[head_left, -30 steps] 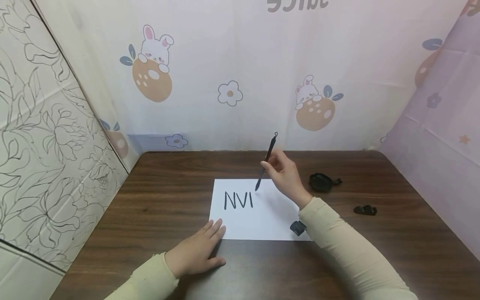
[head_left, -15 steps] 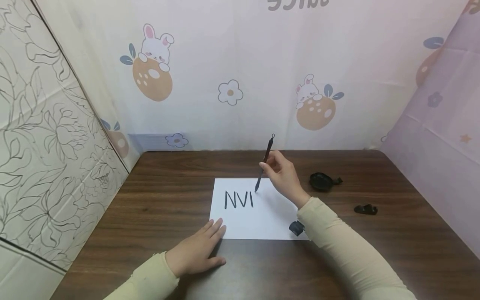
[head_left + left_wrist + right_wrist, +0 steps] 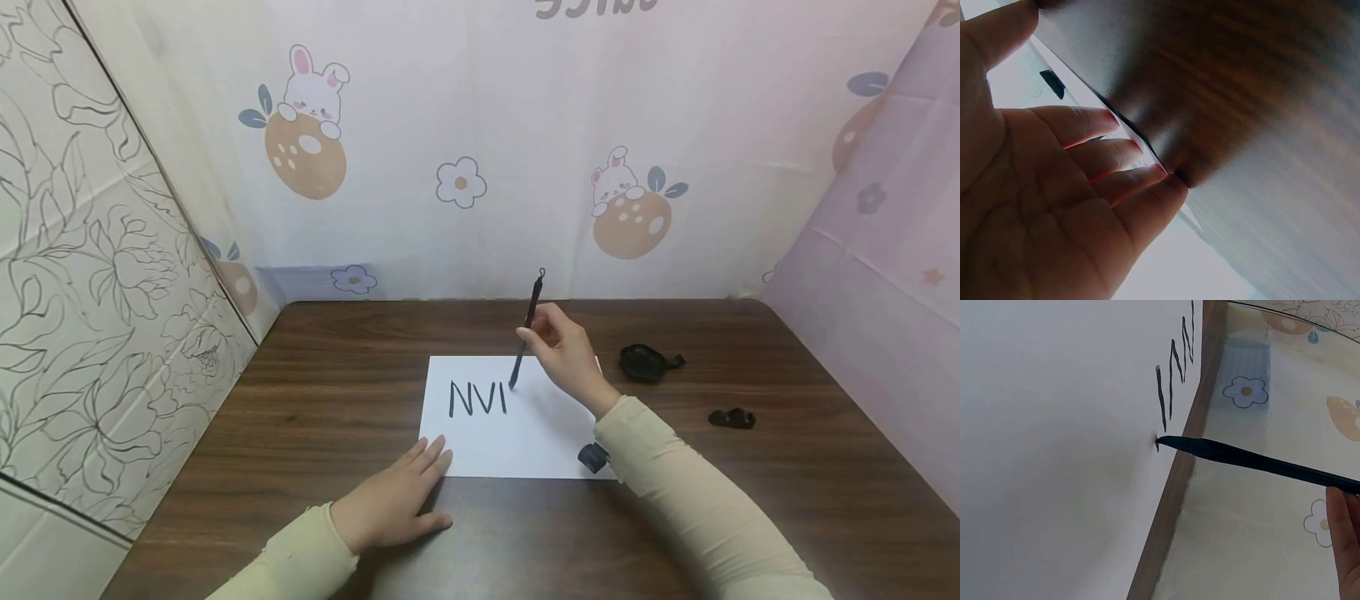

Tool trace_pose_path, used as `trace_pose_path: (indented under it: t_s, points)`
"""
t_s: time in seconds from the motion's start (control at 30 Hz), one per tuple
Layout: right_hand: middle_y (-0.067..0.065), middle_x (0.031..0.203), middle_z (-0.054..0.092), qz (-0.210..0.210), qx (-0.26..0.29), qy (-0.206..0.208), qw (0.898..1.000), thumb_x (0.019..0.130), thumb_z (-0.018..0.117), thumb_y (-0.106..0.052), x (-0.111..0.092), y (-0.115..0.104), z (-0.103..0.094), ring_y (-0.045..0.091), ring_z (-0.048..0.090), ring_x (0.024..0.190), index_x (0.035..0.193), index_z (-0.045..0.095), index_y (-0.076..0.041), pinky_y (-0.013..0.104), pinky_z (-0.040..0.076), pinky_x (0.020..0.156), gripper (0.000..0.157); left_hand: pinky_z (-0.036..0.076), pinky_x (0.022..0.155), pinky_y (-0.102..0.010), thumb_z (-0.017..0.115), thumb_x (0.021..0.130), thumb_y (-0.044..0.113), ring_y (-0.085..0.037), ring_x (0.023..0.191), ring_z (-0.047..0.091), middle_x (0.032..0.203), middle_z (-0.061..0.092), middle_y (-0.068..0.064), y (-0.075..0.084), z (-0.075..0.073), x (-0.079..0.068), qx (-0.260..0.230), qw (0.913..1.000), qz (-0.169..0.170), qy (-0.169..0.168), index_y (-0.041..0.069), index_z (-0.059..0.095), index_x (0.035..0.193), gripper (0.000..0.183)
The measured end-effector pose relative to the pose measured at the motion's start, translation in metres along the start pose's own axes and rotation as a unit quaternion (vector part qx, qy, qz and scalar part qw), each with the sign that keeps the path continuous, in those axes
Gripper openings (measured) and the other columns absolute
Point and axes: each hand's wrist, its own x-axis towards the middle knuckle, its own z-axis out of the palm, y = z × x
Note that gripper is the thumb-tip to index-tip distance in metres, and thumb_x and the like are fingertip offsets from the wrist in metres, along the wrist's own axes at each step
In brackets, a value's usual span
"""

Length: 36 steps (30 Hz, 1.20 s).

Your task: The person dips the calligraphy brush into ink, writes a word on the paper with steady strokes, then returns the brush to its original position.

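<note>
My right hand [image 3: 564,348] pinches a black ink brush [image 3: 535,298] with a hanging loop, held tip down and leaning slightly. In the right wrist view the brush tip [image 3: 1166,442] meets the white paper [image 3: 1072,425] at a short dark mark. Black letters "NVI" [image 3: 477,399] stand just left of the tip in the head view. My left hand [image 3: 397,500] lies with spread fingers over the lower left corner of the paper [image 3: 517,450]. From the left wrist, its fingertips [image 3: 1175,181] show at the paper's edge.
On the paper's lower right lies a small black block [image 3: 592,457], close against my right sleeve [image 3: 652,450]. A round black dish [image 3: 642,363] with a side tab and a small black bumpy piece [image 3: 732,418] sit farther right on the brown wooden table [image 3: 337,367]. A printed curtain [image 3: 465,100] hangs behind.
The brush tip has moved down slightly, toward me, right of the letter I, and the brush's upper end has shifted left. My left hand stays in place.
</note>
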Motion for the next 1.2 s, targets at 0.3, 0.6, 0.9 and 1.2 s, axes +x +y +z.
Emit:
trace_pose_path:
  t_s: [0.3,0.6,0.9,1.2]
  points:
    - [0.004,0.084,0.063,0.015,-0.002,-0.009,1.0,0.093,0.068,-0.019,-0.001,-0.002,-0.001,0.014,0.062,0.071,0.109,0.058,-0.01,0.027,0.052,0.065,0.021,0.034,0.116,-0.049,0.063,0.091,0.05,-0.038,0.146,0.031,0.159,0.031,-0.015,-0.001,-0.001,0.0,0.004,1.0,-0.001,-0.005,0.004,0.038,0.15,0.079]
    - [0.004,0.083,0.063,0.024,0.003,-0.023,0.999,0.093,0.068,-0.018,-0.001,-0.005,-0.003,0.015,0.065,0.069,0.11,0.058,-0.009,0.026,0.053,0.061,0.022,0.033,0.116,-0.049,0.063,0.091,0.049,-0.038,0.146,0.03,0.16,0.03,-0.016,0.001,-0.009,-0.001,0.0,0.9999,-0.001,-0.013,0.004,0.038,0.15,0.079]
    - [0.003,0.083,0.061,0.037,0.013,-0.046,0.998,0.092,0.069,-0.017,-0.002,-0.008,-0.005,0.015,0.066,0.069,0.109,0.057,-0.013,0.028,0.056,0.061,0.02,0.033,0.116,-0.05,0.062,0.091,0.05,-0.038,0.147,0.029,0.16,0.029,-0.015,-0.001,-0.009,-0.001,0.0,0.9998,-0.004,-0.017,0.004,0.037,0.15,0.079]
    - [0.004,0.083,0.062,0.026,0.018,-0.042,0.999,0.092,0.068,-0.015,0.002,-0.009,-0.009,0.013,0.066,0.068,0.106,0.056,-0.011,0.025,0.056,0.061,0.019,0.034,0.116,-0.05,0.062,0.091,0.05,-0.037,0.147,0.029,0.16,0.029,-0.015,-0.002,-0.009,-0.001,-0.004,0.9997,-0.006,-0.021,0.005,0.037,0.15,0.079]
